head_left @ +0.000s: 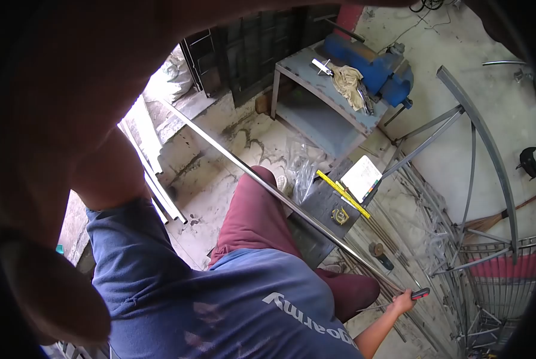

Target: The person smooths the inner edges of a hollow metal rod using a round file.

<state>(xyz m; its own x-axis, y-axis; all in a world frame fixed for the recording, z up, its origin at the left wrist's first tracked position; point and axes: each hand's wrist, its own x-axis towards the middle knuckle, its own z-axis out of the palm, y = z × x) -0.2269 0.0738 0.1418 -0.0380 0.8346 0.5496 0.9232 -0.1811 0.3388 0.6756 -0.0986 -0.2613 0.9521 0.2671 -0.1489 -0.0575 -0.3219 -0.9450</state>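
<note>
My left hand [46, 179] is raised right at the camera, dark and blurred, covering the left side and top edge of the view; its grip cannot be told. Low at the right, my right hand [403, 303] is closed around a tool with a red-and-black handle [421, 294], whose working end is mostly hidden. A long shiny metal tube [238, 163] runs diagonally across my maroon-clad legs, its near end right beside that hand. Between my legs and the vise table, a dark board [319, 206] carries a yellow ruler [343, 194], a tape measure [340, 215] and a white notepad [361, 178].
A blue vise [369, 69] stands on a metal table [301, 66] with a beige cloth [349, 84]. Curved metal framework [489, 137] rises at the right. Several thin rods [393, 239] lie on the floor there. White tubes [160, 191] lie at the left near a doorway.
</note>
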